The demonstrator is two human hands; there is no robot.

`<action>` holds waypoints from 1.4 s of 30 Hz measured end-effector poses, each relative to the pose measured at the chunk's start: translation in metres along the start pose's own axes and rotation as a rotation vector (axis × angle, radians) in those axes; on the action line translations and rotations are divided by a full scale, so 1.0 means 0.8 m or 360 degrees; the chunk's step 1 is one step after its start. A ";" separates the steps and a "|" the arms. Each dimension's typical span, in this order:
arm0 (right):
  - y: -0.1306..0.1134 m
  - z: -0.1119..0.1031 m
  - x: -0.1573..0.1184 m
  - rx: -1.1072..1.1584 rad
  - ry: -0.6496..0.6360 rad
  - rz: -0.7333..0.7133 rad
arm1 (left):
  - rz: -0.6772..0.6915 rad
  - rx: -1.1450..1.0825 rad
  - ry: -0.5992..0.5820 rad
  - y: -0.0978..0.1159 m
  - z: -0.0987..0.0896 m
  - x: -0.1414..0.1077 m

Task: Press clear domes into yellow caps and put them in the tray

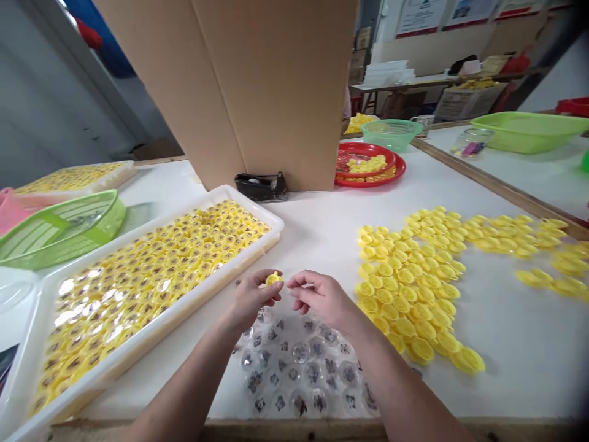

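Above the white table, my left hand (pixel 256 296) pinches a small round yellow piece (pixel 274 279) between thumb and fingers. Just to its right, my right hand (pixel 317 293) has its thumb and fingers brought together around something small and clear that I cannot make out. The two hands are close but apart. Below them lie many clear round covers (pixel 313 372) with small dark printed figures. Loose yellow discs (pixel 405 282) spread over the table on the right. At the left, a white tray (pixel 184 317) holds rows of yellow pieces with clear, printed tops.
A tall cardboard sheet (pixel 271 86) stands behind a black tape dispenser (pixel 261 186). Red plates (pixel 401 167) with yellow pieces and a green bowl (pixel 391 134) are behind. Green baskets stand at far left and far right. A wooden strip (pixel 488 184) borders the table's right side.
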State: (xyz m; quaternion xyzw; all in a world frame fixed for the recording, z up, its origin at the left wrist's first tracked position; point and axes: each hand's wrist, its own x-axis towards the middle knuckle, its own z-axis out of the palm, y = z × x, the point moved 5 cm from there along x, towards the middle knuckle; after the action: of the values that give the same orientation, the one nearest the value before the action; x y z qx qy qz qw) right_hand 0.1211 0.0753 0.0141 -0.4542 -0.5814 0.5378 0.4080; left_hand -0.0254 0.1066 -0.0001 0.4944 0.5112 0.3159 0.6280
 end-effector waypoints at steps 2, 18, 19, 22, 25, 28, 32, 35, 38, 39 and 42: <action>0.001 0.000 0.001 0.0176 -0.0016 0.0004 | -0.0016 -0.0129 -0.0037 -0.003 0.003 -0.006; 0.014 -0.008 0.008 0.0031 0.0250 0.0134 | -0.0177 -0.1027 -0.0232 -0.025 0.024 -0.011; 0.014 -0.007 0.008 0.0023 0.0255 0.0133 | -0.0154 -0.1007 -0.0225 -0.026 0.024 -0.011; 0.015 -0.003 0.008 0.0015 0.0233 0.0150 | -0.0118 -0.0981 -0.0184 -0.030 0.024 -0.011; 0.014 0.001 0.006 -0.0050 0.0266 0.0129 | -0.0121 -0.1031 -0.0194 -0.032 0.026 -0.011; 0.002 0.002 0.000 -0.0279 0.0298 -0.0077 | -0.0050 -0.1009 -0.0200 -0.028 0.027 -0.013; -0.017 0.003 -0.007 -0.0772 0.0374 -0.0369 | 0.0076 -0.0915 -0.0171 -0.023 0.027 -0.016; -0.022 0.002 -0.010 -0.1022 0.0420 -0.0452 | 0.0086 -0.0905 -0.0158 -0.022 0.027 -0.017; -0.023 0.002 -0.011 -0.1072 0.0445 -0.0473 | 0.0085 -0.0831 -0.0180 -0.021 0.027 -0.018; -0.023 0.002 -0.011 -0.1066 0.0448 -0.0467 | 0.0088 -0.0804 -0.0190 -0.020 0.027 -0.019; -0.023 0.002 -0.011 -0.1069 0.0414 -0.0462 | 0.0097 -0.0764 -0.0190 -0.019 0.026 -0.018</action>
State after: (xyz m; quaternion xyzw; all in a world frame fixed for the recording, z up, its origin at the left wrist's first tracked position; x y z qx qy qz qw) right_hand 0.1201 0.0660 0.0327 -0.5399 -0.7267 0.1919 0.3788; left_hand -0.0111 0.0823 -0.0102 0.3641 0.3683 0.4172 0.7468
